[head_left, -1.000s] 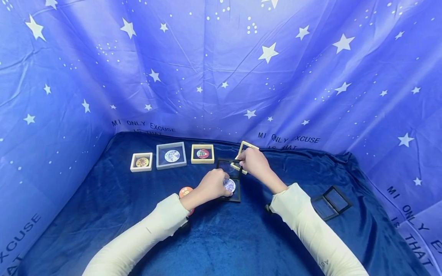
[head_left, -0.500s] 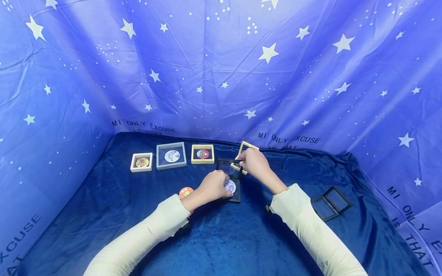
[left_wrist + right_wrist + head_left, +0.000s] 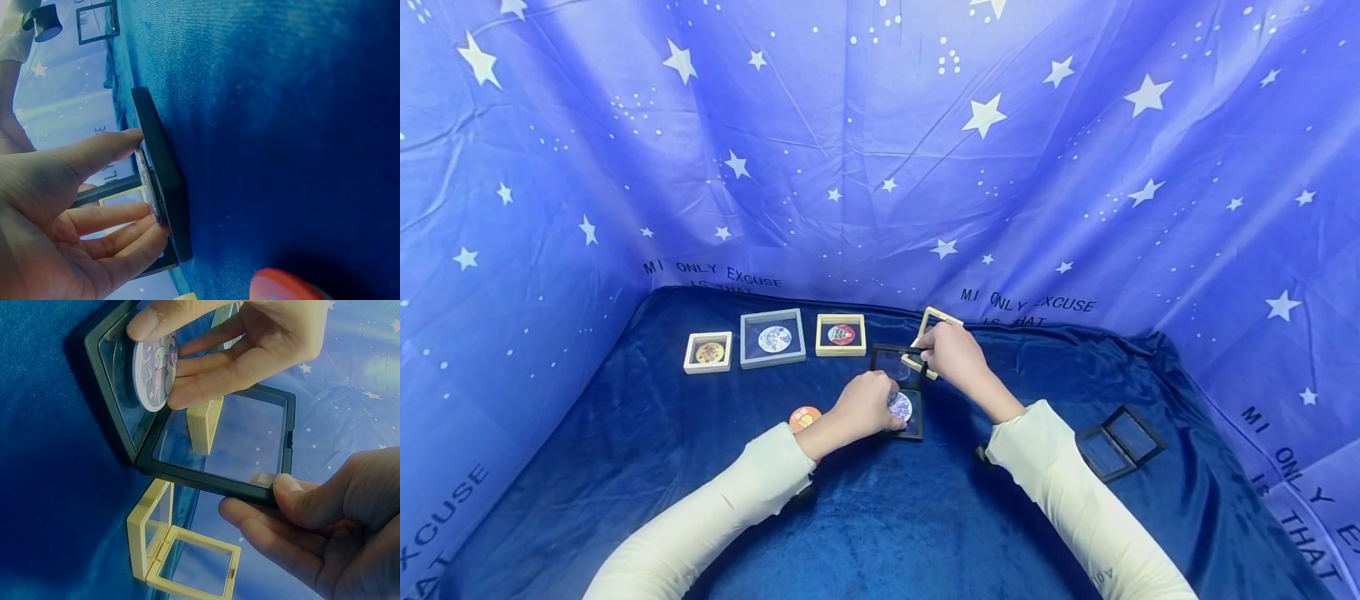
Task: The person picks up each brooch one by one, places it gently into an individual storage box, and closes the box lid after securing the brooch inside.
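Observation:
In the head view, a black square display frame (image 3: 913, 434) stands open on the blue cloth, its lid raised. My left hand (image 3: 865, 402) pinches a round badge (image 3: 155, 372) with a purple-and-white picture between thumb and fingertips. The badge lies at the clear film inside the frame's base (image 3: 165, 175), its edge tilted slightly off the film in the right wrist view. With thumb and fingers, my right hand (image 3: 957, 358) holds the corner of the raised lid (image 3: 200, 482). My left hand hides part of the badge and base in the head view.
An open cream frame (image 3: 942, 315) stands behind my right hand. Left of it are closed yellow (image 3: 841, 352), grey (image 3: 772, 362) and white (image 3: 707, 369) frames holding badges. An orange badge (image 3: 803, 417) lies by my left wrist. Another open black frame (image 3: 1120, 443) sits at right.
The left hand and the badge have shifted only very slightly. The right hand keeps its hold on the lid, and the other things have not moved.

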